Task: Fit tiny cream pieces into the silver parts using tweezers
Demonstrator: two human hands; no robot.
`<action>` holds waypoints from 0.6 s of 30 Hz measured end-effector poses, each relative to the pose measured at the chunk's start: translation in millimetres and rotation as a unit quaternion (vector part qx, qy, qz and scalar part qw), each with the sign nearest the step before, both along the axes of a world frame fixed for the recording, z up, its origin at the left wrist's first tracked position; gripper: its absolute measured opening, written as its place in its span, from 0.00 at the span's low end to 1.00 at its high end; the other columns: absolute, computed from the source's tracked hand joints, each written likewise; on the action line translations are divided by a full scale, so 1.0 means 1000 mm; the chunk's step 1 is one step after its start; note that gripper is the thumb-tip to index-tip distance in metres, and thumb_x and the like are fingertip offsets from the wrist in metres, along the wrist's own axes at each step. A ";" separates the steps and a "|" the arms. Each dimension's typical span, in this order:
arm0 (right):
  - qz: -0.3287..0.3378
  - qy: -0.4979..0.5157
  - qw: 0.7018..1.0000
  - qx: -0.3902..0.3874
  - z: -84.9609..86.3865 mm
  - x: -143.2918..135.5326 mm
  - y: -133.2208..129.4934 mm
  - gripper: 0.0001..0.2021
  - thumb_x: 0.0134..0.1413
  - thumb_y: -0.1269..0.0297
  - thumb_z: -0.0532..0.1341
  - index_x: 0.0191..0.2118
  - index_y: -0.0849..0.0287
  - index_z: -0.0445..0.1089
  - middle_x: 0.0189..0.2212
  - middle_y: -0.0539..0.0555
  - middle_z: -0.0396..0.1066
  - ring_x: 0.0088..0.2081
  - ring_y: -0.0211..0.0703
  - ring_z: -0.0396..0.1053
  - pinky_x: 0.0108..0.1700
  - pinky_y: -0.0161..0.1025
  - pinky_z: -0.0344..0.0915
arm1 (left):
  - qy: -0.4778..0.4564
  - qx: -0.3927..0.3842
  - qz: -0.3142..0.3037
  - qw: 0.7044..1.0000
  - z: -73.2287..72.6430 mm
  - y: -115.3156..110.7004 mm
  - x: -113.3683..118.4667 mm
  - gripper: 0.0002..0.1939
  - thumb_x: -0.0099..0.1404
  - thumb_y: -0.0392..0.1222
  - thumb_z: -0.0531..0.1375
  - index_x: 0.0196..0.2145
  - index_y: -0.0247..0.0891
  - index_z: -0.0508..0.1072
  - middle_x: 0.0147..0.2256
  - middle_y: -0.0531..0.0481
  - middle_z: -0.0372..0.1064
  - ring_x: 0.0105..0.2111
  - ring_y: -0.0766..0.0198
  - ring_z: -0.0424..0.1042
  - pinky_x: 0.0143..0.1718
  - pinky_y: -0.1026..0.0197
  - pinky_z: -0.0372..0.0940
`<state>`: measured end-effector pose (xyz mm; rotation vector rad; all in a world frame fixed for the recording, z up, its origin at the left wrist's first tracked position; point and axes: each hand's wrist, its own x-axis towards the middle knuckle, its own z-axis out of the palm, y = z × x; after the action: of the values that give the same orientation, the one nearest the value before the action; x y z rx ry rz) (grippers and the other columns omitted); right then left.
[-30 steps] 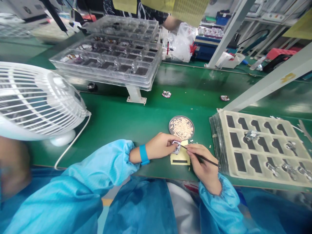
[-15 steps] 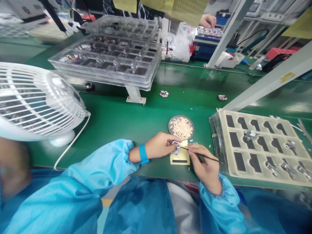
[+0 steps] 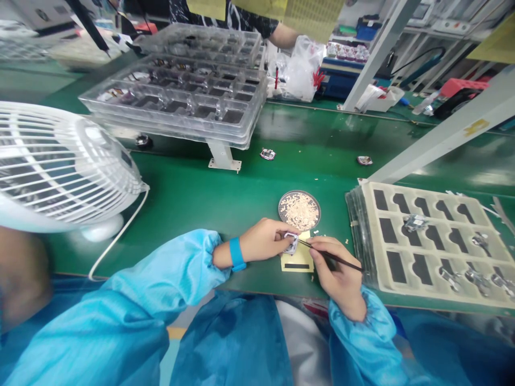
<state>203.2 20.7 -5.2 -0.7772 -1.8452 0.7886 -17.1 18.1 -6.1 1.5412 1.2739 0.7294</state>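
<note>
Between the thumb and fingers of my left hand (image 3: 263, 239) is a small purple-rimmed watch case (image 3: 291, 243), held over a yellow paper card (image 3: 296, 261) with a black strip. My right hand (image 3: 337, 271) grips dark tweezers (image 3: 336, 258), their tips at the right edge of the case. Whether the tips pinch anything is too small to tell. Just beyond my hands sits a round dark dish (image 3: 282, 218) full of tiny pale pieces (image 3: 300, 209).
On the right stands a cream compartment tray (image 3: 422, 246) with several metal parts. A white fan (image 3: 68, 166) occupies the left. Clear plastic trays (image 3: 177, 96) rest on a raised stand. Two small cases (image 3: 267, 154) lie on the green surface beyond. A co-worker's arm (image 3: 285, 36) shows at the back.
The tweezers have shifted slightly, and their two arms now show apart near the tips. The loose cases beyond have slid a little left. The co-worker's hand has left the far parts.
</note>
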 end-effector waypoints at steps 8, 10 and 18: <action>0.000 -0.018 1.000 0.018 0.001 -0.001 0.000 0.15 0.56 0.80 0.64 0.45 0.55 0.74 0.42 0.57 0.77 0.45 0.50 0.75 0.48 0.52 0.72 | 0.030 0.026 0.000 0.999 0.004 -0.002 0.000 0.16 0.67 0.41 0.59 0.50 0.39 0.79 0.21 0.53 0.73 0.19 0.67 0.69 0.21 0.67 0.56; 0.000 -0.016 1.000 0.018 0.001 -0.001 0.000 0.15 0.56 0.80 0.64 0.45 0.55 0.74 0.42 0.56 0.77 0.45 0.50 0.75 0.48 0.52 0.72 | 0.039 0.033 0.000 0.999 0.006 -0.002 0.001 0.16 0.66 0.41 0.59 0.49 0.39 0.79 0.20 0.53 0.73 0.19 0.67 0.69 0.21 0.67 0.56; 0.016 -0.012 1.000 0.021 0.001 0.000 0.001 0.16 0.56 0.82 0.63 0.45 0.55 0.74 0.42 0.56 0.77 0.45 0.50 0.75 0.48 0.52 0.72 | 0.049 0.045 0.004 0.998 0.007 -0.003 0.001 0.16 0.66 0.39 0.59 0.49 0.40 0.80 0.20 0.54 0.73 0.19 0.68 0.68 0.23 0.68 0.56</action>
<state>202.7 21.5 -4.3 -0.7349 -1.8929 0.7609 -15.7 15.3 1.1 1.6638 1.3357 0.7316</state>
